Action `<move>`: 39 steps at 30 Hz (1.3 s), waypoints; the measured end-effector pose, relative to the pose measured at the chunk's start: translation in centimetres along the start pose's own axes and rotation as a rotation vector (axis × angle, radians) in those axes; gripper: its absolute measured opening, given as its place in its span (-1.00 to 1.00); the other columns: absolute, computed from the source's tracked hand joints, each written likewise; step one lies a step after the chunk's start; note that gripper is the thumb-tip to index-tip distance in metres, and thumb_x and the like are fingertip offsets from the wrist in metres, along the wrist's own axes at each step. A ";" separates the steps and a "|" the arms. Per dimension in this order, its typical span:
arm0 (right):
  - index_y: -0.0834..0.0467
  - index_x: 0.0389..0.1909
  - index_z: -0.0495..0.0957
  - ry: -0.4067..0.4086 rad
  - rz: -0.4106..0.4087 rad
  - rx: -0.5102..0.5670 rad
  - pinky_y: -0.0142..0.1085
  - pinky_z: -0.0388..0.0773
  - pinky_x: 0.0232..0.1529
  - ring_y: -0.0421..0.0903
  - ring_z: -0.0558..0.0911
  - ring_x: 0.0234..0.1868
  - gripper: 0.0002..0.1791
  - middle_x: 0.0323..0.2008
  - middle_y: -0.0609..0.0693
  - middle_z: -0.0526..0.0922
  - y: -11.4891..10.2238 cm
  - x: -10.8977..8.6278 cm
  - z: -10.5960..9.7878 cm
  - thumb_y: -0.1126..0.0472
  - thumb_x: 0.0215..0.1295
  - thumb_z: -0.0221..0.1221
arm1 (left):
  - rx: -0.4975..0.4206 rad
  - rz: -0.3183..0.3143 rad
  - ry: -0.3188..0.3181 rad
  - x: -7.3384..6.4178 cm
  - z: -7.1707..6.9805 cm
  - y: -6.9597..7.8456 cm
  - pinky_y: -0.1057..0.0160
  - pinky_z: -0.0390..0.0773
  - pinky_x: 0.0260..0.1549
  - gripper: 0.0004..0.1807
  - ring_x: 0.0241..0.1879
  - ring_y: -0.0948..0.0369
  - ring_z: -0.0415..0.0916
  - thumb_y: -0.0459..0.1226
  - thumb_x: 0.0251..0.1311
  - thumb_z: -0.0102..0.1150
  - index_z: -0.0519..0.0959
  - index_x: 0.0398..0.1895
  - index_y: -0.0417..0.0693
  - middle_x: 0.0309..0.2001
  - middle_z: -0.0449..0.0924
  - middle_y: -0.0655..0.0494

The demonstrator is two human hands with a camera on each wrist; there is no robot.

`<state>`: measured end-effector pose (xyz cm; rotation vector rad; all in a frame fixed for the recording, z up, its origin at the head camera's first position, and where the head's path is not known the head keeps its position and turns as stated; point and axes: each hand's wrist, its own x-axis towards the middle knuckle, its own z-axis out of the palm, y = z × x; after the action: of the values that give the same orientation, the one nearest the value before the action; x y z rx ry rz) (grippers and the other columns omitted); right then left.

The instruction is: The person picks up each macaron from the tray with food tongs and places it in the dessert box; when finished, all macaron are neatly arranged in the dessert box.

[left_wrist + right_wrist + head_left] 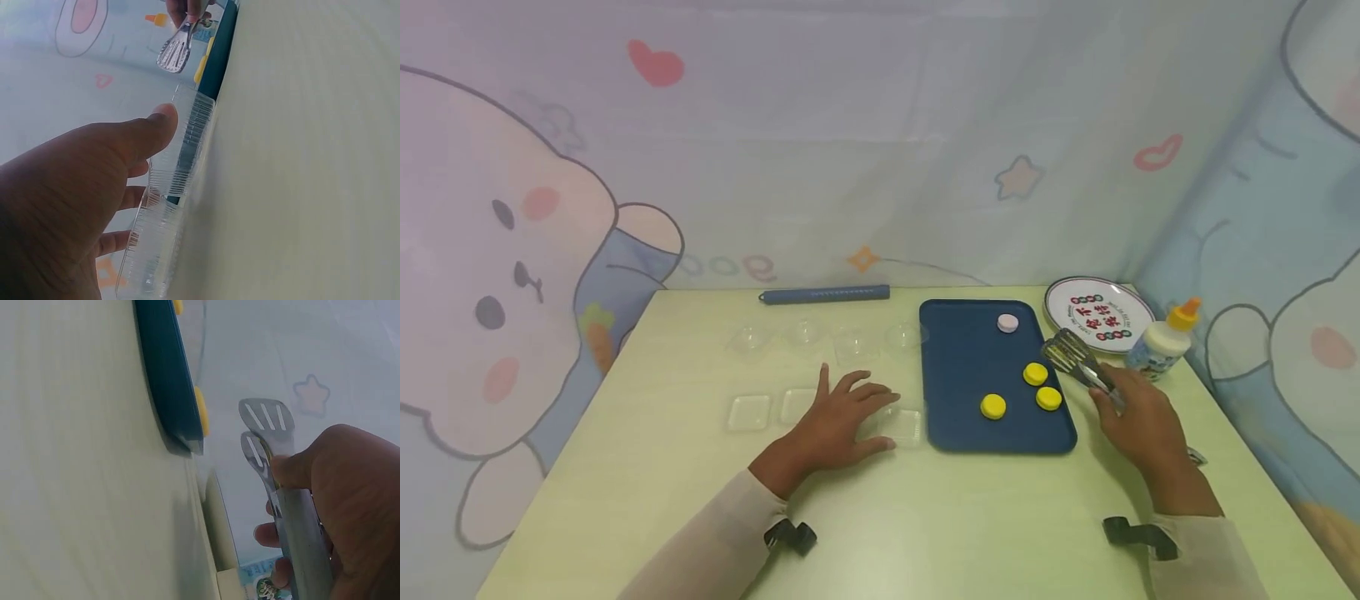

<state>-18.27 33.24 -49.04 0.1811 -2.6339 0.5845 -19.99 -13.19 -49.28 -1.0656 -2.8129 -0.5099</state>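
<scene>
My right hand (1142, 421) grips metal tongs (303, 537) with slotted heads, held at the right edge of a dark blue tray (958, 350). Nothing sits between the heads of the tongs. On the tray lie three yellow macaron-like rounds (993, 407) and a pink one (1007, 322) near the back. My left hand (835, 417), its fingers spread and slightly bent, is over the clear plastic boxes. Its thumb and fingertips are right at a clear box (904, 427) left of the tray. In the left wrist view the thumb overlaps the ribbed box wall (181, 150).
More shallow clear boxes (749, 412) stand to the left, with several clear domed pieces (853, 346) behind them. A blue-grey stick (823, 294) lies along the back edge. At the back right are a printed plate (1060, 304) and a white bottle with a yellow-orange cap (1165, 340).
</scene>
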 end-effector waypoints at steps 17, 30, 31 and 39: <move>0.37 0.23 0.67 -0.012 -0.094 0.011 0.38 0.62 0.09 0.49 0.72 0.14 -0.50 0.12 0.44 0.76 0.6 -0.5 0.9 0.27 0.32 0.49 | -0.036 -0.006 0.011 -0.1 0.3 -0.1 -0.77 -0.20 0.48 -0.28 0.64 -0.13 0.27 0.17 0.41 0.39 0.51 0.55 0.20 0.45 0.60 0.19; 0.33 0.26 0.66 -0.074 -0.059 -0.001 0.39 0.63 0.09 0.47 0.72 0.15 -0.50 0.15 0.42 0.75 0.4 -0.3 0.7 0.23 0.38 0.46 | -0.038 -0.008 0.011 0.1 0.4 -0.2 -0.77 -0.21 0.48 -0.27 0.65 -0.13 0.27 0.18 0.40 0.39 0.51 0.55 0.20 0.45 0.60 0.20; 0.33 0.26 0.66 -0.077 -0.058 -0.001 0.39 0.63 0.09 0.47 0.72 0.15 -0.50 0.15 0.42 0.75 0.4 -0.3 0.7 0.23 0.38 0.46 | -0.040 -0.005 0.015 0.1 0.4 -0.2 -0.78 -0.20 0.47 -0.28 0.64 -0.14 0.28 0.18 0.40 0.39 0.51 0.55 0.19 0.45 0.60 0.19; 0.33 0.28 0.66 -0.101 -0.027 -0.017 0.39 0.61 0.14 0.48 0.71 0.19 -0.49 0.17 0.43 0.74 0.3 0.0 0.9 0.19 0.40 0.45 | -0.025 -0.005 0.019 0.2 0.3 -0.3 -0.78 -0.16 0.46 -0.27 0.63 -0.13 0.30 0.18 0.39 0.39 0.51 0.55 0.19 0.44 0.61 0.19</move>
<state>-18.72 33.13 -49.91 0.2466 -2.7280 0.5579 -20.32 -13.21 -49.64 -1.0525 -2.8004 -0.5547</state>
